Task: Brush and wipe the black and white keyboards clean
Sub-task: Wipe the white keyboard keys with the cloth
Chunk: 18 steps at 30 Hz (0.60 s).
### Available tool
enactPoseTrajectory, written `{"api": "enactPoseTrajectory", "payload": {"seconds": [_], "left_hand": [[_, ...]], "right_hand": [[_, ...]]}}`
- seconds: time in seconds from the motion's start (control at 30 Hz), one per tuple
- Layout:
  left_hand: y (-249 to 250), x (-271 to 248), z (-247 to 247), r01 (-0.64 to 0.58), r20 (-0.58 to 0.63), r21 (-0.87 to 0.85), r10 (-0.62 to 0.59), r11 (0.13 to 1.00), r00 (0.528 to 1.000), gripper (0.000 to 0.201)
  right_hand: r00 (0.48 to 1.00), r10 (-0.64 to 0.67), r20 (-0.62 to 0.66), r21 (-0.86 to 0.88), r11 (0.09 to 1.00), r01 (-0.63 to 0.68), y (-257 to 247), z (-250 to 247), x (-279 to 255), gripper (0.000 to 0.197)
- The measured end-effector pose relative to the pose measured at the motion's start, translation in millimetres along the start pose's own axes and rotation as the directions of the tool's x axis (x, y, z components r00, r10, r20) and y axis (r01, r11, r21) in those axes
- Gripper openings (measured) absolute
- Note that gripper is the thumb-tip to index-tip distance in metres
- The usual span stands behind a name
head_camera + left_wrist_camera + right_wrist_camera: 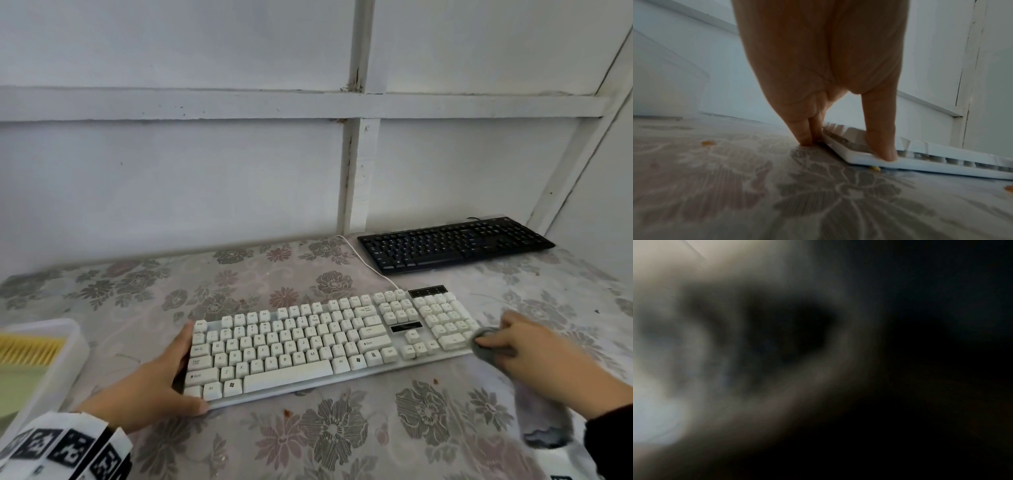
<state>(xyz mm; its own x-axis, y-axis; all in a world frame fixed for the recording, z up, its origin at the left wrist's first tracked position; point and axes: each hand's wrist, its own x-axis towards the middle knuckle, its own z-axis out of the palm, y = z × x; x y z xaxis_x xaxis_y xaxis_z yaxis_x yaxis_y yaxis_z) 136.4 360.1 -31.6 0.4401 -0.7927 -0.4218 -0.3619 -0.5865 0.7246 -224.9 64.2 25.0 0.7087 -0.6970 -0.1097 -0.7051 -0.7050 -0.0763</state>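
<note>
My left fingers (882, 146) are clamped on the near-left corner of the white keyboard (318, 342), thumb on its front lip and the others down its left end, bracing it, I judge, so it cannot skid while I wipe; my right fingers (493, 341) are curled round a bunched grey cloth (488, 346) pressed to the keyboard's right end, beside the number pad, so I read this as the wiping step on the white board. From the biggest thing down: the table (239, 281), under a floral cover, carries everything. The white keyboard lies across its middle, angled slightly, right in front of me. The black keyboard (452, 245) sits well apart at the far right by the wall, out of the way and, I judge, awaiting its turn. A translucent tray (73, 346) at the left edge holds what looks like a yellow-bristled brush (30, 349), parked within reach of my left hand (154, 387). My right hand (534, 346) trails cloth toward me. Small orange crumbs (287, 413) dot the cover near the keyboard's front edge. The right wrist view is too dark to show anything.
</note>
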Motion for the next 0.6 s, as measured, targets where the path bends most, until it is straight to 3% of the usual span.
{"api": "enactPoseTrajectory", "payload": {"seconds": [0.13, 0.23, 0.6], "left_hand": [[-1, 0, 0, -0.010, -0.002, -0.018, 0.010, 1.000, 1.000, 0.142], [0, -1, 0, -0.009, 0.004, -0.025, 0.009, 1.000, 1.000, 0.141], [3, -3, 1, -0.011, -0.003, 0.016, 0.011, 1.000, 1.000, 0.142]], "right_hand": [[0.963, -0.260, 0.067, 0.150, 0.957, 0.248, -54, 6, 5, 0.026], [0.943, -0.325, 0.073, 0.067, 0.945, 0.321, -69, 20, 14, 0.023], [0.986, -0.158, 0.058, 0.115, 0.982, 0.151, -31, 28, 11, 0.023]]}}
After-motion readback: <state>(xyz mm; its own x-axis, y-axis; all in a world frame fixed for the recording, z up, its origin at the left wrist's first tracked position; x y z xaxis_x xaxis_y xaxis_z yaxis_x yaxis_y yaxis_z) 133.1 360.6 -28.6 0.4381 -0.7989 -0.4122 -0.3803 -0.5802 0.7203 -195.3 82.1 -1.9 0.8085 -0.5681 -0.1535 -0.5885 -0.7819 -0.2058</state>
